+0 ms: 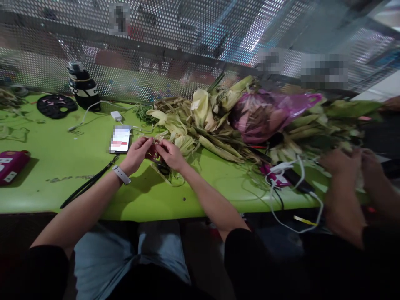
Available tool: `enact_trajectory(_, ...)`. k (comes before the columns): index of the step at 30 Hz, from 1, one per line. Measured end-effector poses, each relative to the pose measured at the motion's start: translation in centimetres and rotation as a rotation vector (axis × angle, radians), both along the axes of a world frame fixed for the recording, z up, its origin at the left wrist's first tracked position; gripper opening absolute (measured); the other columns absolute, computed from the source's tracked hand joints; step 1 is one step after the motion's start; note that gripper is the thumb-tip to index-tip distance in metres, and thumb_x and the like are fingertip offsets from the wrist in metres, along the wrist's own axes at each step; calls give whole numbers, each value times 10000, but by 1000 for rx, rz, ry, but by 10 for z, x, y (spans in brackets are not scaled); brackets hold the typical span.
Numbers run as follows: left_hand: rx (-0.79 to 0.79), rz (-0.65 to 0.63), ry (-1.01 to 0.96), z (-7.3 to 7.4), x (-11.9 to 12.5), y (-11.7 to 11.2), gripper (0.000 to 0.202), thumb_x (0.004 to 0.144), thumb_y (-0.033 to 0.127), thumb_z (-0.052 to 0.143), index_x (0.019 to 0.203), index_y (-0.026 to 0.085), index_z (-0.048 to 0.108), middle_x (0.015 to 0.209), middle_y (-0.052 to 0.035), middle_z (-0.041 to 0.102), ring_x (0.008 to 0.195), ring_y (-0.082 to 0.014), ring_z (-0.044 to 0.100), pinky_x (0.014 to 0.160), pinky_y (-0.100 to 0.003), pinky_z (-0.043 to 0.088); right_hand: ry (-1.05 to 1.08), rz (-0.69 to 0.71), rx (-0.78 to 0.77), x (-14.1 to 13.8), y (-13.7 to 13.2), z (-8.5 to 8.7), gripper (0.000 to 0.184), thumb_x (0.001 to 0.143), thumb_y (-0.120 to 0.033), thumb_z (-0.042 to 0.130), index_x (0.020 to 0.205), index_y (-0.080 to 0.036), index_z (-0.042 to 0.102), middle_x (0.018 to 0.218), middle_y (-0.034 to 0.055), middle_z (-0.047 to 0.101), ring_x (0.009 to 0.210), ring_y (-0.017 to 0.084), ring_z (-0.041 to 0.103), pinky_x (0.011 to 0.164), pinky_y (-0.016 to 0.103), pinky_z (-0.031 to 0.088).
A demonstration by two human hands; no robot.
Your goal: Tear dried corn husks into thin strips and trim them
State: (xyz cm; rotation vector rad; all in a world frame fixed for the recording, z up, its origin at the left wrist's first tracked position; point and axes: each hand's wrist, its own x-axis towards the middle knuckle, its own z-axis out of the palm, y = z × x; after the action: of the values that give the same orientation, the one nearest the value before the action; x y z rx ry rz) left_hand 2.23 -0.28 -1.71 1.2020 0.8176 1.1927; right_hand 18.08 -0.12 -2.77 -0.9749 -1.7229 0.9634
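Perforated metal panels [175, 41] rise behind a bright green bench [78, 146], faintly smudged toward its left front. Husks [179, 131] heap along the back, beside a pink plastic bag [253, 118]; farther left lies a lit phone [120, 139]. Just in front of the husks, the left hand [136, 156] and right hand [170, 154] pinch a small reddish piece [152, 153] between their fingers, its details hidden. A co-worker's hands [340, 162] blur at right.

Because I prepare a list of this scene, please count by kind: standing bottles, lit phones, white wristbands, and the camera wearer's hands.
Standing bottle: 1
Lit phone: 1
White wristband: 1
Wearer's hands (left hand, right hand): 2
Total: 5
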Motion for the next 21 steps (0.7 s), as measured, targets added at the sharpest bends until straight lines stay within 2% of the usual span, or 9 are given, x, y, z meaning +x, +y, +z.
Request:
enact_trajectory(4, 11, -3, -1, 2, -1, -2, 232, 879, 387, 609, 841, 160, 577, 677, -18, 615, 546, -94, 597, 480, -204, 489, -49, -15, 83, 1, -3, 2, 327, 891, -503, 506, 756, -207, 535, 660, -26, 521, 596, 111, 449, 577, 244, 359)
enact_trajectory(8, 84, -4, 115, 1, -1, 1, 240, 864, 394, 637, 875, 160, 585, 642, -13, 609, 522, -92, 590, 444, -188, 440, -82, -62, 111, 2, -4, 2, 296, 907, -467, 480, 759, -216, 529, 619, -29, 493, 580, 120, 436, 570, 253, 343)
enact_trajectory(14, 159, -81, 243, -3, -3, 9, 265, 866, 411, 635, 787, 174, 547, 516, 41, 501, 397, -50, 421, 386, -179, 317, -124, -131, 175, 2, -4, 3, 268, 890, -399, 495, 697, -213, 506, 573, -39, 456, 539, 113, 403, 561, 260, 324)
enact_trajectory(18, 139, -122, 251, -1, -5, 9, 256, 872, 401, 631, 784, 177, 544, 507, 51, 461, 403, -48, 382, 391, -182, 281, -57, -162, 125, 0, -1, -2, 279, 870, -411, 516, 675, -213, 494, 544, -48, 434, 505, 106, 387, 527, 254, 310)
enact_trajectory(21, 129, -128, 253, 3, -8, 9, 246, 874, 383, 629, 766, 177, 548, 509, 49, 457, 404, -51, 378, 398, -189, 285, -4, -129, 50, 2, 3, -5, 284, 867, -427, 517, 679, -216, 491, 534, -49, 455, 487, 107, 405, 510, 251, 328)
